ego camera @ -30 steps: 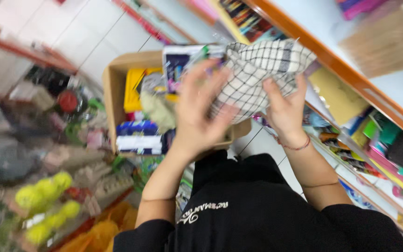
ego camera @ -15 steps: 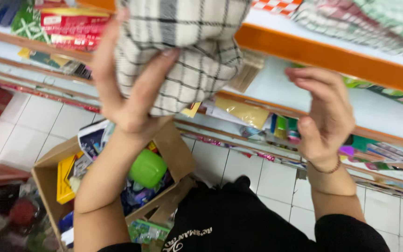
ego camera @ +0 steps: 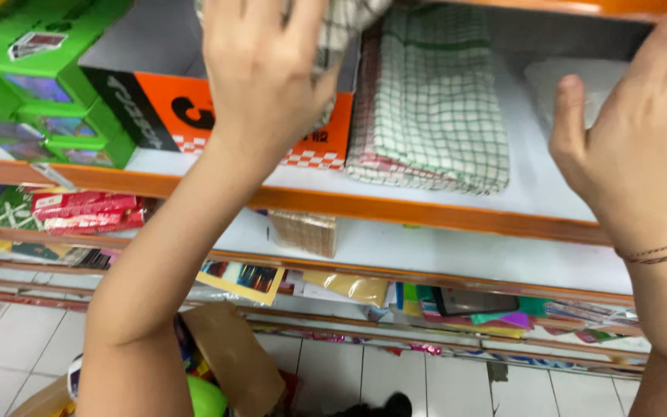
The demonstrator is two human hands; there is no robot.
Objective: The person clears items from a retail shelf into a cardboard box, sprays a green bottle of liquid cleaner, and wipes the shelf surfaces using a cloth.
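- Shop shelf (ego camera: 395,207), orange-edged: folded green checked cloths (ego camera: 434,108) stacked on it.
- Left hand (ego camera: 268,66) grips a grey checked cloth (ego camera: 341,27), just left of that stack.
- Right hand (ego camera: 634,147) open, empty, right of the stack.

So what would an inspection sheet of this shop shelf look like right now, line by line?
Surface: white shelf board with an orange front edge, more shelves below it.
Job's things: black-and-white checked cloth pressed under the left hand; folded stack of green checked cloths lying on the shelf beside it.
Clutter: green boxes at the left, an orange and black box behind the forearm, red packets one shelf down.
Grippers: left hand flat on the checked cloth; right hand open, raised by the shelf, holding nothing.
Cables: nothing seen.
Surroundings: white tiled floor, a cardboard box of goods by the legs.
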